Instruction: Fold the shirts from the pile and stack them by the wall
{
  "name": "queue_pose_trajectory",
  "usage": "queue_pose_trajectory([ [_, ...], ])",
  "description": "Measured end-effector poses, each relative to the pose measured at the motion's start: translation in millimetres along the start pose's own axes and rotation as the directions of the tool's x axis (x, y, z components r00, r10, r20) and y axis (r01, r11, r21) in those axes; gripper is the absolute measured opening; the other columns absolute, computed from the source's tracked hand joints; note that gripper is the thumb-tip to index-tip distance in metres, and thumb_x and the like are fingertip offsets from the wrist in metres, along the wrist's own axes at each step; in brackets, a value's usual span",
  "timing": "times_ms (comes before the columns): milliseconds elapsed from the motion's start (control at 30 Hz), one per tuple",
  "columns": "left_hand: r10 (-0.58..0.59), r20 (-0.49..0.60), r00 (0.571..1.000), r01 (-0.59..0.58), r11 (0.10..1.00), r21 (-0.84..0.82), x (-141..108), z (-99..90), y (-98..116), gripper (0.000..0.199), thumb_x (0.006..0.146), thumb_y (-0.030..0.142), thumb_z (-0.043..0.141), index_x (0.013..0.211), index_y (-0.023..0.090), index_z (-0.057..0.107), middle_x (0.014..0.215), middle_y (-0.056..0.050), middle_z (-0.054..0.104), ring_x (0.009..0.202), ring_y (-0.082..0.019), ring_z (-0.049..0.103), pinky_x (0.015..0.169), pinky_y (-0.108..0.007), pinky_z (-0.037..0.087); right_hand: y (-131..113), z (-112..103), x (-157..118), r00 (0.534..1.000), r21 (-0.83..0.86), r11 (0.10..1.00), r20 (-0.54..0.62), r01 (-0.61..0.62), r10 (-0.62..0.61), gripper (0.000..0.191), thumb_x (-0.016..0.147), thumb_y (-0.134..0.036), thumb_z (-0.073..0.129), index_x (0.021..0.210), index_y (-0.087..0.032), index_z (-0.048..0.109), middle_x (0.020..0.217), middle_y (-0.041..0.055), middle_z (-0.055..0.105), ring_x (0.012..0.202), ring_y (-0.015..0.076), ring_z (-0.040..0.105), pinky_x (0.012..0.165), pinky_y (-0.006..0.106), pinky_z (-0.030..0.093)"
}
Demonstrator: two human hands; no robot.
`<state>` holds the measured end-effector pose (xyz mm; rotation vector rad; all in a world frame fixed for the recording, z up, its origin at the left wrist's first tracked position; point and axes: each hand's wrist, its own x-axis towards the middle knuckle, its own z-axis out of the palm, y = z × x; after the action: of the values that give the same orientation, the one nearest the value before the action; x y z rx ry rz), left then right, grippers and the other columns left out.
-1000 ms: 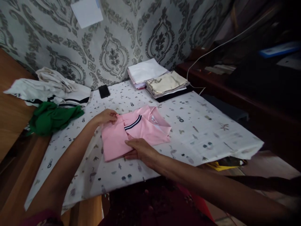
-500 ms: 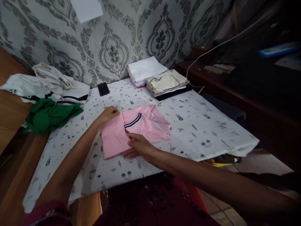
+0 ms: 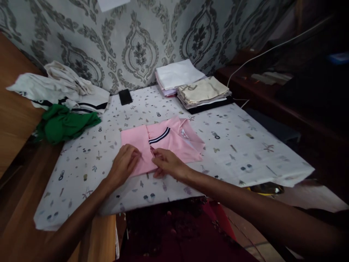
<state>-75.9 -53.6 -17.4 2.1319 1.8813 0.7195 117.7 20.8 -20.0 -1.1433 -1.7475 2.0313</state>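
A pink shirt (image 3: 180, 143) lies folded on the patterned white cloth, its collar to the right and a navy-and-white stripe across its middle. My right hand (image 3: 167, 162) pinches the shirt's folded edge just below the stripe, with its other fingers curled by the near edge. At the shirt's near left corner, my left hand (image 3: 125, 160) is closed, its bent fingers on the pink fabric. The corner beneath that hand is partly hidden.
A black phone (image 3: 125, 97) lies at the back of the cloth-covered table (image 3: 245, 145). Folded cream garments (image 3: 204, 91) and a white stack (image 3: 178, 74) stand at back right. Rumpled white clothes (image 3: 54, 87) and a green garment (image 3: 68, 123) lie at left.
My left hand has moved from the shirt's far left edge to its near left corner. My right hand keeps its pinch below the stripe. The view has shifted slightly.
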Motion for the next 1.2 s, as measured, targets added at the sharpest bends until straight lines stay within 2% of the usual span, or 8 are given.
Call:
queue_pose_trajectory([
  [100,0.063,-0.017,0.998,-0.063,0.998,-0.013,-15.7,10.5,-0.4,0.017,0.099,0.027,0.046,0.110,0.019,0.058,0.112,-0.010,0.061,0.106,-0.022,0.056,0.092,-0.038,0.048,-2.4,-3.4,-1.2,0.962,-0.460,0.867,-0.085,0.193,-0.259,0.034,0.090,-0.022,0.052,0.123,-0.015,0.054,0.070,0.0010,0.065,0.057,0.0159,0.062,0.057,0.027,0.046],
  [200,0.135,-0.045,0.990,-0.132,0.990,0.047,-22.8,19.1,-5.6,0.023,0.099,0.024,0.046,0.118,0.019,0.058,0.122,-0.012,0.062,0.114,-0.023,0.056,0.098,-0.041,0.048,-4.4,-2.1,-2.4,0.904,-0.700,0.666,-0.069,0.258,-0.423,0.032,0.091,-0.021,0.049,0.123,-0.017,0.054,0.081,0.0037,0.069,0.067,0.0171,0.062,0.062,0.028,0.043],
  [400,0.244,0.014,0.970,-0.241,0.944,0.225,-33.2,28.4,-17.2,0.035,0.101,0.018,0.039,0.131,0.021,0.057,0.140,-0.011,0.059,0.131,-0.025,0.052,0.106,-0.046,0.044,-5.2,-0.6,2.1,0.947,-0.921,0.344,0.074,0.186,-0.313,0.029,0.098,-0.021,0.042,0.121,-0.016,0.059,0.102,0.0128,0.074,0.088,0.0235,0.068,0.068,0.030,0.044],
  [600,0.229,0.105,0.968,-0.251,0.911,0.327,-38.7,29.4,-13.9,0.040,0.104,0.027,0.034,0.140,0.026,0.051,0.152,-0.009,0.049,0.143,-0.022,0.041,0.116,-0.048,0.033,-7.9,-5.4,3.8,0.945,-0.929,0.335,0.044,0.158,-0.324,0.025,0.098,-0.023,0.045,0.113,-0.017,0.065,0.095,0.0098,0.075,0.085,0.0221,0.070,0.067,0.028,0.043],
  [733,0.223,0.121,0.967,-0.253,0.891,0.377,-34.4,27.6,-7.6,0.038,0.104,0.034,0.035,0.137,0.024,0.052,0.151,-0.010,0.049,0.144,-0.022,0.039,0.118,-0.050,0.029,-27.4,-7.4,20.8,0.891,-0.923,0.340,0.008,0.181,-0.454,0.026,0.097,-0.020,0.044,0.107,-0.018,0.068,0.098,0.0082,0.074,0.089,0.0209,0.068,0.071,0.029,0.046],
  [967,0.233,0.188,0.954,-0.282,0.908,0.310,-29.0,32.9,7.1,0.045,0.101,0.038,0.045,0.143,0.023,0.044,0.157,-0.011,0.040,0.148,-0.023,0.033,0.120,-0.050,0.027,-44.5,-12.3,100.9,0.844,-0.948,0.099,0.218,0.303,-0.491,0.034,0.098,-0.021,0.048,0.129,-0.010,0.059,0.137,0.0180,0.058,0.131,0.0268,0.050,0.109,0.041,0.037],
  [1067,0.223,0.179,0.958,-0.260,0.940,0.221,-32.2,32.5,8.0,0.044,0.099,0.036,0.049,0.141,0.025,0.046,0.157,-0.011,0.040,0.147,-0.024,0.034,0.120,-0.051,0.028,-31.7,-16.6,121.9,0.850,-0.938,0.126,0.230,0.323,-0.473,0.041,0.099,-0.025,0.045,0.137,-0.010,0.052,0.147,0.0191,0.049,0.139,0.0273,0.041,0.112,0.045,0.033],
  [1200,0.146,0.103,0.984,-0.144,0.989,-0.030,-31.4,12.3,-4.2,0.037,0.101,0.034,0.044,0.137,0.028,0.050,0.151,-0.008,0.049,0.142,-0.022,0.042,0.118,-0.049,0.034,-28.2,-26.6,134.1,0.841,-0.886,0.251,0.229,0.389,-0.491,0.035,0.099,-0.021,0.039,0.124,-0.011,0.061,0.131,0.0166,0.063,0.122,0.0247,0.055,0.106,0.041,0.039],
])
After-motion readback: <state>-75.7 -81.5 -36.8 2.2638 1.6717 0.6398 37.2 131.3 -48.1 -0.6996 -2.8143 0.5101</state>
